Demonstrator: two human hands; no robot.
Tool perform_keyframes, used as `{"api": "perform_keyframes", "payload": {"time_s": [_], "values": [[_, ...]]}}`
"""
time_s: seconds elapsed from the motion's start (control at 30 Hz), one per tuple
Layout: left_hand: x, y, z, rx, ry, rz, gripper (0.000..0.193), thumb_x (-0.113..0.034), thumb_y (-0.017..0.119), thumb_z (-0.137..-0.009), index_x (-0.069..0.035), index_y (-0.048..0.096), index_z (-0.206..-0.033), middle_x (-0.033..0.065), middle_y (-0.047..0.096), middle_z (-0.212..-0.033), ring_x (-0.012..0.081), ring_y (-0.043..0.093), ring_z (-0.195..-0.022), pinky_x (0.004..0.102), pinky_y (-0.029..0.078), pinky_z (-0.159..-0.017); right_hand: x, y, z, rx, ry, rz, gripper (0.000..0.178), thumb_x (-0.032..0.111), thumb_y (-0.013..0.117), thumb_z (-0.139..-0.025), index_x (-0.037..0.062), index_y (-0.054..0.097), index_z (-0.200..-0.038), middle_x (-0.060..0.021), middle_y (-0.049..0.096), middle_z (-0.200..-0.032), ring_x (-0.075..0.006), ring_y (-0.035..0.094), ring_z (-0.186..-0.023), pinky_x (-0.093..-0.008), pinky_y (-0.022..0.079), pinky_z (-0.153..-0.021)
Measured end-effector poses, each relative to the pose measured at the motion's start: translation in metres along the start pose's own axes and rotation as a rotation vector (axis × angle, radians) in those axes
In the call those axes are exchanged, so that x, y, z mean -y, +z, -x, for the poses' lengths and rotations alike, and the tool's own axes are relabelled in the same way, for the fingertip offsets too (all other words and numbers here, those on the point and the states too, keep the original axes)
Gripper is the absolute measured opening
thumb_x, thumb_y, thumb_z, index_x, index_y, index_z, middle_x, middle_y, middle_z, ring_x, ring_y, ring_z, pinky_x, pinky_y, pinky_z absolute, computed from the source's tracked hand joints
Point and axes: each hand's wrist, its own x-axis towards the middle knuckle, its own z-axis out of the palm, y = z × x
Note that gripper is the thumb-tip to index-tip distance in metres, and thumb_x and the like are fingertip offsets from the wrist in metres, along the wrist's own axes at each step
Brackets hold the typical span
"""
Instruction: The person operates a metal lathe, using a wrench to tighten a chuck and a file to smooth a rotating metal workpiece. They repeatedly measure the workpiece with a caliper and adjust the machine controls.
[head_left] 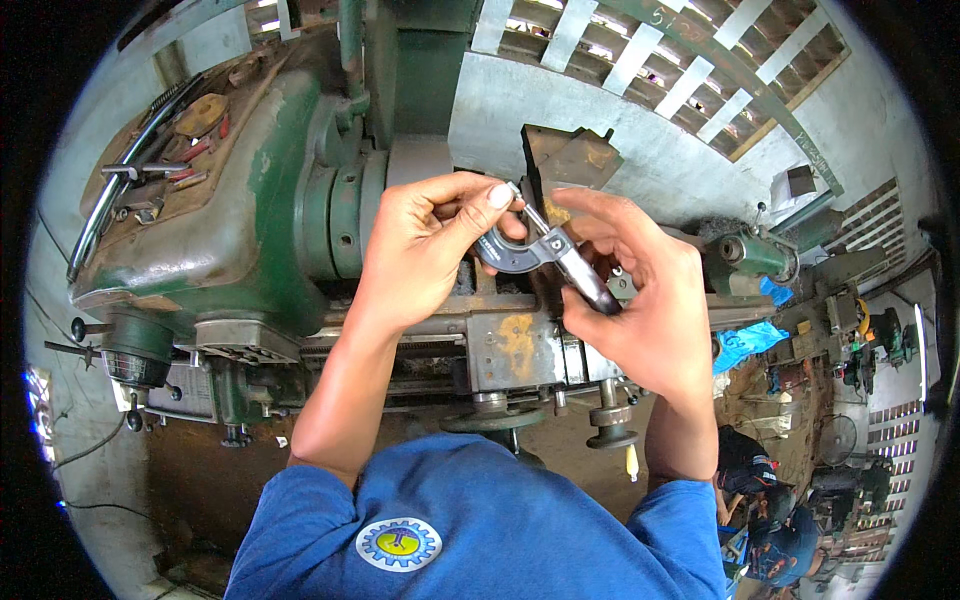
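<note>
Micrometer (553, 246): up in the air before the person's chest, held in both hands over the lathe; counting twelve o'clock as straight ahead of the person, its spindle (533, 212) points to eleven and its dark thimble (585, 283) to five.
Left hand (425, 245): at nine o'clock of the tool, thumb and forefinger pinched together at the far end of the curved frame (512, 257); I can't tell whether any small piece sits between the fingertips.
Right hand (645, 300): at four o'clock, curled about the thimble, thumb against its lower end; the forefinger stretches toward ten, near the spindle, and the other fingers are partly hidden.
Just beyond: a brown steel block (575, 155) at half past twelve, and a slatted opening (640, 60) in the wall at one.
Headstock: big green housing (210, 190) toward ten, red-handled tools (190, 150) lying on top.
Carriage: grey metal (485, 350) with a yellowish patch, at six, handwheel (492, 418) just past it.
Tailstock end: green (750, 255), at three; blue plastic (745, 345) at four.
Company: co-workers (785, 545) bent low at five.
Shirt: blue (500, 510), gear-shaped badge (398, 545) at seven.
</note>
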Motion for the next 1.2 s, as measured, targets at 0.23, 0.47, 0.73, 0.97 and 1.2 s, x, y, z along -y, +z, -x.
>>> {"api": "perform_keyframes", "payload": {"time_s": [0.23, 0.47, 0.73, 0.97, 1.2], "values": [[-0.013, 0.006, 0.014, -0.047, 0.041, 0.021, 0.029, -0.025, 0.068, -0.102, 0.002, 0.074, -0.106, 0.008, 0.075, -0.085, 0.0108, 0.067, -0.073, 0.0256, 0.053, -0.057, 0.009, -0.007, 0.017, 0.006, 0.03, -0.125, 0.065, -0.013, 0.065, -0.067, -0.0011, 0.064, -0.131, -0.0078, 0.07, -0.098, -0.0087, 0.064, -0.089, -0.0242, 0.053, -0.081], [-0.016, 0.01, 0.022, -0.06, 0.016, 0.023, 0.027, -0.023, 0.069, -0.102, 0.003, 0.074, -0.105, 0.0079, 0.074, -0.084, 0.0101, 0.067, -0.071, 0.025, 0.052, -0.053, 0.013, -0.009, 0.028, 0.014, -0.026, -0.003, 0.065, -0.008, 0.072, -0.066, -0.0002, 0.065, -0.13, -0.0109, 0.071, -0.1, -0.0112, 0.067, -0.087, -0.0274, 0.055, -0.081], [0.035, 0.008, 0.016, -0.125, -0.231, -0.234, 0.029, -0.023, 0.073, -0.098, 0.005, 0.074, -0.093, 0.009, 0.073, -0.076, 0.0114, 0.068, -0.062, 0.025, 0.055, -0.052, -0.058, 0.085, 0.042, -0.211, -0.059, 0.203, 0.045, 0.004, 0.074, -0.085, 0.0022, 0.061, -0.128, -0.0225, 0.068, -0.108, -0.0383, 0.069, -0.083, -0.044, 0.055, -0.073], [0.066, -0.02, -0.029, -0.341, -0.074, -0.862, 0.044, -0.044, 0.075, -0.093, 0.0, 0.077, -0.091, 0.013, 0.075, -0.074, 0.0238, 0.076, -0.067, 0.0359, 0.058, -0.064, -0.151, 0.167, 0.026, -0.385, 0.51, -0.27, 0.021, 0.024, 0.064, -0.103, 0.0031, 0.068, -0.106, -0.0056, 0.07, -0.079, -0.0103, 0.058, -0.061, -0.0277, 0.044, -0.054], [0.103, -0.041, -0.078, -0.405, 0.299, -1.392, 0.031, -0.036, 0.076, -0.087, -0.005, 0.07, -0.086, 0.0113, 0.067, -0.09, 0.0307, 0.066, -0.095, 0.0448, 0.052, -0.084, -0.212, 0.2, -0.028, -0.414, 0.778, -0.809, 0.022, 0.028, 0.062, -0.105, 0.0068, 0.062, -0.106, -0.0085, 0.075, -0.091, -0.009, 0.053, -0.054, -0.0259, 0.041, -0.046]]}}
